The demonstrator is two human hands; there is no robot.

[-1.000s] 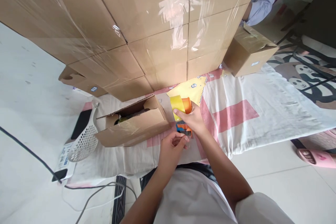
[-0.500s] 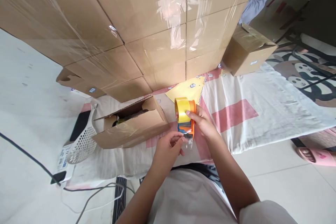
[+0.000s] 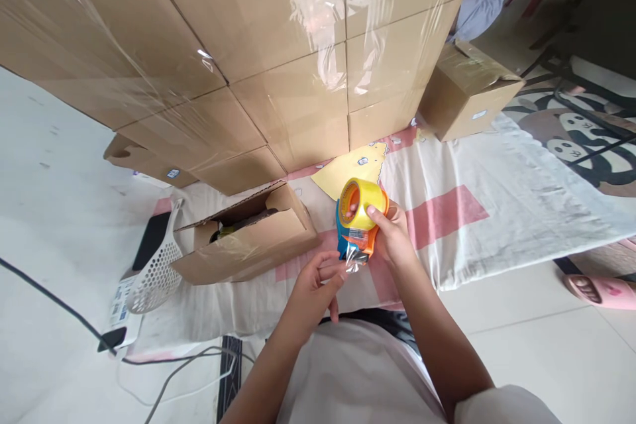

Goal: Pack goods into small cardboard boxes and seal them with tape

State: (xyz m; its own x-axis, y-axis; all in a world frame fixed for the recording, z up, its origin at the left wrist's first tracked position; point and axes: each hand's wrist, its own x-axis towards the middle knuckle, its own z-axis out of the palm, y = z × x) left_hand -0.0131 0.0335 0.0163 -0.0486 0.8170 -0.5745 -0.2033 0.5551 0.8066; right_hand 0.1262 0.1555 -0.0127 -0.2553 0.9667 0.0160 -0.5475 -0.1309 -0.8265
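My right hand (image 3: 395,232) grips an orange and blue tape dispenser (image 3: 342,232), which carries a yellow roll of packing tape (image 3: 370,202). Its thumb presses on the side of the roll. A short clear tape end (image 3: 352,260) hangs from the dispenser's mouth. My left hand (image 3: 318,281) has thumb and fingers closed at the edge of that loose end. Left of the hands lies a cardboard box (image 3: 253,245) with its top flaps open; dark contents show only in part inside.
A wall of taped cardboard boxes (image 3: 293,106) stands across the back. Another box (image 3: 470,96) is at the right, near a person's sleeve (image 3: 484,6). A yellow paper piece (image 3: 348,169) lies on the tablecloth (image 3: 477,245). Left are a white perforated basket (image 3: 156,278) and cables (image 3: 59,301).
The dispenser has turned in my right hand, so the roll's open core now shows. My left hand has moved slightly down, staying by the loose tape end.
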